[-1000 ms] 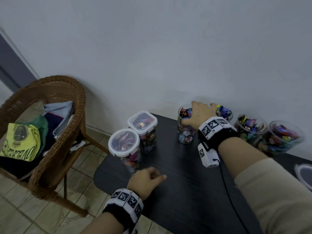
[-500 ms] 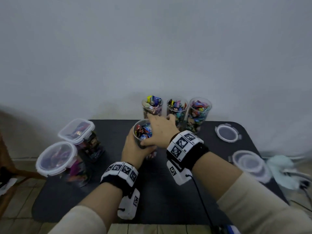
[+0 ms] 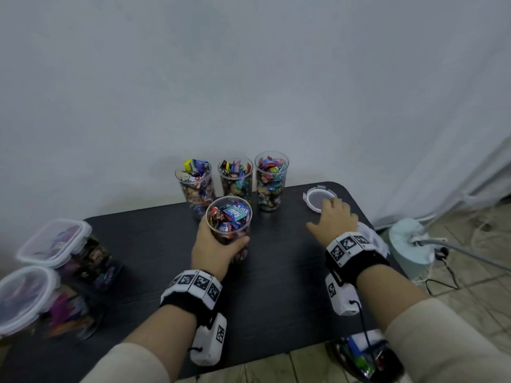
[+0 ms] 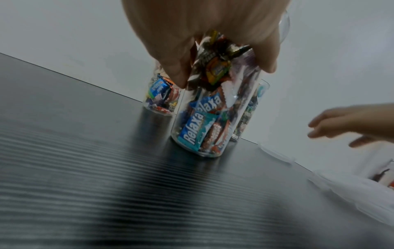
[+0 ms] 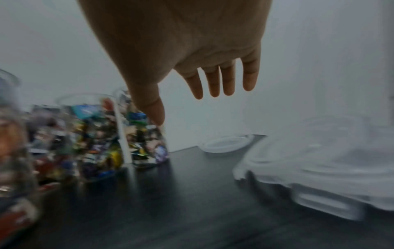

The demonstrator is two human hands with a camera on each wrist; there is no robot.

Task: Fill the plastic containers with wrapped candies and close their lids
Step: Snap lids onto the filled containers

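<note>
Two lidded containers (image 3: pixel 41 275) at the table's left edge are blurred. A second lid (image 5: pixel 324 166) is blurred and mostly hidden behind the right hand (image 3: pixel 333 221).

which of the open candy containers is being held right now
The front container, with the blue Relaxa wrappers on top: the left hand grips it. The three containers behind stand untouched in a row by the wall.

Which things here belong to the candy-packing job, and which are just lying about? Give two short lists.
Part of the job:
- jar of candies gripped by the left hand
- three open jars by the wall
- round lid under the open right hand
- two closed jars on the left

Lying about:
- pale green device on the floor
- cables
</note>
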